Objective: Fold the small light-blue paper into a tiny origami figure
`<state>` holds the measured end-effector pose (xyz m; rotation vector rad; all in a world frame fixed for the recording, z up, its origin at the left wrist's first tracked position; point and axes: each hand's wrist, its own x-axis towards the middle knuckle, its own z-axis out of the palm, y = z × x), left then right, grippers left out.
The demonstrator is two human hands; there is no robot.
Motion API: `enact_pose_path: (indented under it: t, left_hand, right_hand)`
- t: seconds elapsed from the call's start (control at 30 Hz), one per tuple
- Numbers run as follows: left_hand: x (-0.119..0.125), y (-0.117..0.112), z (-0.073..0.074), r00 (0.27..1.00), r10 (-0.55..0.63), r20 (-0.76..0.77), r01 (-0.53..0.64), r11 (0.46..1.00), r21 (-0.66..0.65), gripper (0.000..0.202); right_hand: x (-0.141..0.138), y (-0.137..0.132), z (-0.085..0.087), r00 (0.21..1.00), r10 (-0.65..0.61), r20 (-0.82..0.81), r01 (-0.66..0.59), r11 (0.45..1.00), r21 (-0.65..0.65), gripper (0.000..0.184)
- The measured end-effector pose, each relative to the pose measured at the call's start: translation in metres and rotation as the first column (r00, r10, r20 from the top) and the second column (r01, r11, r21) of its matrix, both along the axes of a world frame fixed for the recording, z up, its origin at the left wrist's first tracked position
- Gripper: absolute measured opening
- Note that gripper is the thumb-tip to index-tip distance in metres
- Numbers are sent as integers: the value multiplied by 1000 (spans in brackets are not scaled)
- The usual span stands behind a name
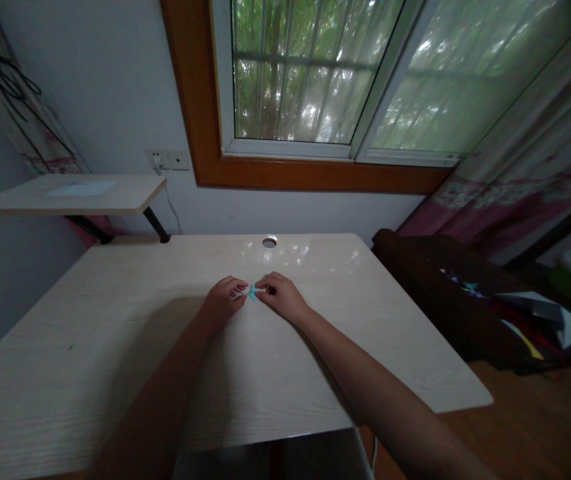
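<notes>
Over the middle of the desk, both hands pinch a small thin white strand with a turquoise piece (252, 291) at its centre; its exact kind is too small to make out. My left hand (222, 301) is closed on the white end at the left, with a little of it showing between thumb and fingers. From the other side, my right hand (282, 299) grips the right end between thumb and forefinger. The turquoise part shows in the gap between the two hands. Fingertips partly hide both ends.
The pale wooden desk (275, 373) has a round cable hole (270, 243) near its back edge. At the back left a raised shelf (110, 193) stands on black legs and bears a paper sheet. A dark brown sofa (415, 280) with items on it lies to the right.
</notes>
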<state>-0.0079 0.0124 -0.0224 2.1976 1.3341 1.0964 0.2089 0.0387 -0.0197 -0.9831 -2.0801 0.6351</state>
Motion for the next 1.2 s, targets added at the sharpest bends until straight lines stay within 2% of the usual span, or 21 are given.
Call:
enact_pose_path:
  t: [0.13, 0.2, 0.33, 0.53, 0.73, 0.9, 1.2]
  left_hand:
    - [-1, 0, 0, 999, 2, 45, -1, 1000, -13, 30]
    - [-1, 0, -1, 993, 13, 117, -7, 999, -48, 33]
    - [-5, 4, -3, 935, 128, 332, -68, 980, -187, 29]
    - [-10, 7, -1, 853, 263, 451, -139, 947, -290, 18]
    - [-12, 8, -1, 773, 301, 558, -113, 931, -346, 24]
    - [-15, 10, -5, 729, 308, 611, -92, 929, -358, 26]
    - [-13, 9, -1, 706, 309, 637, -75, 927, -366, 27]
  right_hand:
    - [12, -1, 1, 1000, 24, 3, -24, 1000, 6, 14]
    - [16, -1, 1, 1000, 27, 0, -27, 1000, 7, 13]
    - [18, 0, 0, 999, 51, 2, -51, 999, -2, 9]
    - [16, -1, -3, 1000, 13, -20, -13, 1000, -11, 9]
    - [18, -4, -1, 989, -121, -89, 124, 992, 26, 7]
    - [21, -10, 2, 952, -270, -143, 287, 950, 120, 10]
    - [23, -15, -1, 940, -304, -157, 329, 927, 178, 16]
